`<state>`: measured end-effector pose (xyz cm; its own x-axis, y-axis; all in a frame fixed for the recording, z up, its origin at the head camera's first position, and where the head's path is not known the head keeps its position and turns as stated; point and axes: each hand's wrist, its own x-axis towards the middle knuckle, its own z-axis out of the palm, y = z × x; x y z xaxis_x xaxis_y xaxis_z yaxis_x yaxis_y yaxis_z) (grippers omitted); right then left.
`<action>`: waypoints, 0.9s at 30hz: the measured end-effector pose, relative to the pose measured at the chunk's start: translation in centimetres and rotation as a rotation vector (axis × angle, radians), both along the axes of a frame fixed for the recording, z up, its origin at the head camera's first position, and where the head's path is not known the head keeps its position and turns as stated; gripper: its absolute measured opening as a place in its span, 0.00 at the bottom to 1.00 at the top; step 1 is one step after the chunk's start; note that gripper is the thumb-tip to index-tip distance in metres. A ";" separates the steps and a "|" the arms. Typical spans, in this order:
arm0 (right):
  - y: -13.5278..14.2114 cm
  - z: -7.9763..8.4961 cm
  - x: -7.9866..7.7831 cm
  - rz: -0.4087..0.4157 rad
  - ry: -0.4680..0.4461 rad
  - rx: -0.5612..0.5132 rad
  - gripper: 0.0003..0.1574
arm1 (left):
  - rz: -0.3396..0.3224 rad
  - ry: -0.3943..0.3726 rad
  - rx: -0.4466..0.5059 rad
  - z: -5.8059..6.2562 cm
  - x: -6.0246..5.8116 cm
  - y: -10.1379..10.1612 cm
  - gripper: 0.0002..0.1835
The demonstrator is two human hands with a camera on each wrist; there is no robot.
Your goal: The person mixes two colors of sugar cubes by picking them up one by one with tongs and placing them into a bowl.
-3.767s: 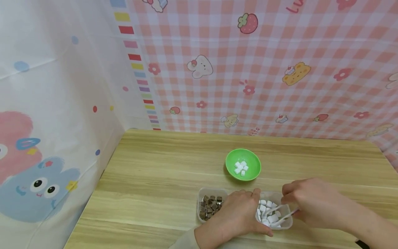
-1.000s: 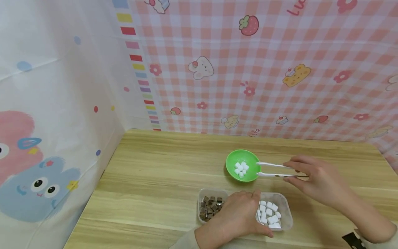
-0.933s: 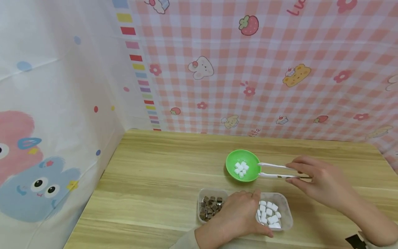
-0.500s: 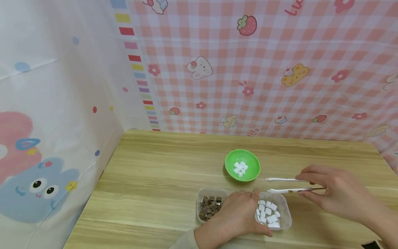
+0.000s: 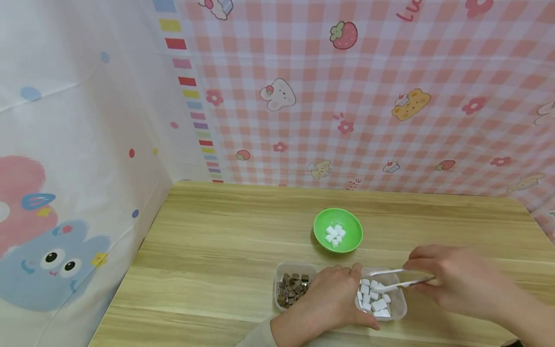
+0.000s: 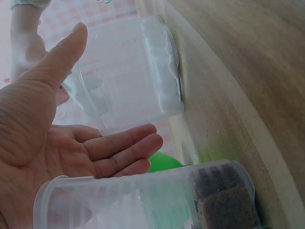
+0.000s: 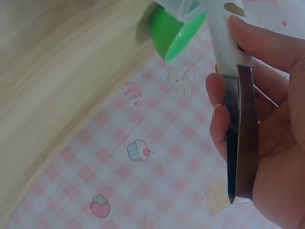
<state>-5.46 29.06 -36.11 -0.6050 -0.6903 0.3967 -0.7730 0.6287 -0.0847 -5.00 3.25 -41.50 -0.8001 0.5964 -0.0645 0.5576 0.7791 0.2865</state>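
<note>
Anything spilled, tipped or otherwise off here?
Nothing stands out. The green bowl, brown-cube tub and white-cube tub all stand upright, and no loose cubes show on the visible tabletop. In the head view, the left hand hides part of both tubs.

A pale beige cloth sleeve (image 5: 258,336) stops at the wrist of the left hand (image 5: 331,296), bare like the right hand (image 5: 451,274); a pale cloth cuff (image 6: 29,3) (only a strip shows) crosses the right forearm (image 6: 25,24).
</note>
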 end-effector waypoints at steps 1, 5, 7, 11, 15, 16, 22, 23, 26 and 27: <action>-0.1 -0.1 0.0 0.009 -0.006 0.007 0.28 | 0.000 -0.001 -0.002 0.0 0.0 0.0 0.60; -0.6 -0.5 -0.1 0.041 0.003 0.049 0.27 | -0.001 -0.008 -0.005 0.0 -0.1 0.0 0.61; -0.9 -0.7 -0.2 0.051 0.016 0.077 0.26 | -0.006 -0.003 -0.009 0.0 -0.1 0.0 0.61; -1.4 -1.0 -0.2 0.070 0.030 0.126 0.24 | -0.015 0.007 -0.014 0.1 -0.2 0.0 0.60; -1.9 -1.1 -0.2 0.076 0.054 0.174 0.23 | -0.014 -0.002 -0.019 0.1 -0.2 0.0 0.61; -2.0 -1.1 -0.2 0.074 0.059 0.186 0.23 | -0.014 -0.004 -0.018 0.1 -0.2 0.0 0.60; -2.6 -1.2 -0.3 0.095 0.100 0.236 0.21 | -0.018 0.012 -0.018 0.0 -0.3 0.0 0.58; -2.7 -1.3 -0.3 0.104 0.112 0.244 0.21 | -0.019 0.016 -0.018 0.0 -0.3 0.0 0.58; -3.1 -1.1 -0.3 0.128 0.137 0.278 0.20 | -0.020 0.020 -0.021 0.0 -0.2 0.0 0.60; -3.3 -1.0 -0.2 0.133 0.146 0.293 0.20 | -0.019 0.021 -0.020 0.0 -0.2 0.0 0.60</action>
